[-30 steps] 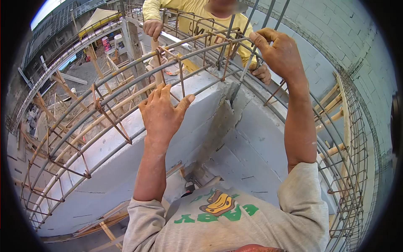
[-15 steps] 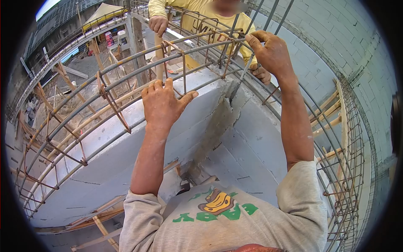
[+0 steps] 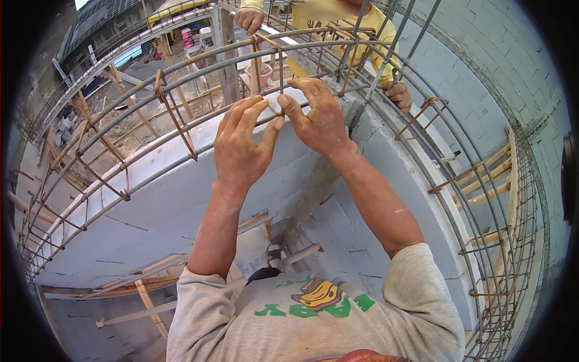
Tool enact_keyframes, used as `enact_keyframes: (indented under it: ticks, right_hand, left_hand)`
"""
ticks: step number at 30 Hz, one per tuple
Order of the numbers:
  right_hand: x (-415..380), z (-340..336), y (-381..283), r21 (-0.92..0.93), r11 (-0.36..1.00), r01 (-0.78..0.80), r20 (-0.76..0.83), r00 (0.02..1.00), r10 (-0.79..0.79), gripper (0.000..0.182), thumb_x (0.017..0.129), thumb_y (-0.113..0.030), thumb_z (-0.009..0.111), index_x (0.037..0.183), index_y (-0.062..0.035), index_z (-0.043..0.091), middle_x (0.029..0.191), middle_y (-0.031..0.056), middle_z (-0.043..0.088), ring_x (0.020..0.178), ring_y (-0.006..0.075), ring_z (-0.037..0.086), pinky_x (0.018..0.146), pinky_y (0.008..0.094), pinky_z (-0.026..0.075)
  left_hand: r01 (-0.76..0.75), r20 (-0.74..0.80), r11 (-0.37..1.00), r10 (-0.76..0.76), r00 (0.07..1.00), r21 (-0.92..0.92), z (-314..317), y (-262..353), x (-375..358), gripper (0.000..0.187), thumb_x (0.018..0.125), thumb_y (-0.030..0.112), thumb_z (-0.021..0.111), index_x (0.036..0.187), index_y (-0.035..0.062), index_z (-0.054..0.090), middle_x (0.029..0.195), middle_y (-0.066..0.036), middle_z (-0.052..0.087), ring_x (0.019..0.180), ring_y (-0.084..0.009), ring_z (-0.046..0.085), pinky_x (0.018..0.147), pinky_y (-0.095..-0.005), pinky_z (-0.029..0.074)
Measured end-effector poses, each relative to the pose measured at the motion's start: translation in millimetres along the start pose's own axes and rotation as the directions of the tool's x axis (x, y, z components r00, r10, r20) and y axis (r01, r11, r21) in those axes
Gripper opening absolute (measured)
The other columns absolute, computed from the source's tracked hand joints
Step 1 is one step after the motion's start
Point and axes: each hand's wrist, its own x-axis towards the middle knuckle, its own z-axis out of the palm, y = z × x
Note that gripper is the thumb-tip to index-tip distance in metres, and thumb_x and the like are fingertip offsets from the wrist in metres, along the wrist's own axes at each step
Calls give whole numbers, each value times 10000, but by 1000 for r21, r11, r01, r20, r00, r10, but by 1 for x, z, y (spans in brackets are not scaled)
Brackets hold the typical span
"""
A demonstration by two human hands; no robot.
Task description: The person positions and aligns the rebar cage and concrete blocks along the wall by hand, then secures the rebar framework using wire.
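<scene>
My left hand [image 3: 241, 142] lies against the lower bar of a curved rebar cage [image 3: 175, 125], fingers stretched forward and thumb apart. Beside it, my right hand [image 3: 316, 120] has its thumb and fingers around the lower part of a rusty stirrup [image 3: 281, 72]. Both thumbs are near the corner where this stirrup meets the lower bar. The cage runs along the top of a grey block wall [image 3: 181, 193].
Opposite me, a person in a yellow shirt [image 3: 307, 17] has one hand [image 3: 249, 20] by an upright wooden stick [image 3: 256, 69] and another [image 3: 398, 96] near the right-hand bars. Upright rebars [image 3: 356, 36] rise at the wall corner. A bucket [image 3: 263, 73] stands beyond the cage.
My right hand has moved left and down from the bars at the corner to the stirrup beside my left hand. The left hand's fingers have turned toward it. The view has shifted slightly.
</scene>
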Motion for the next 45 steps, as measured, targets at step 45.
enact_keyframes:
  ticks: [45]
  right_hand:
    - [33,91,16,-93,921,-378,-185,915,357,460,978,-417,510,774,-53,704,701,204,669,723,441,656,672,521,513]
  left_hand:
    - [182,28,620,-313,949,763,-210,-112,-46,548,866,608,639,1108,118,690,993,-77,709,990,-264,649,947,-435,417]
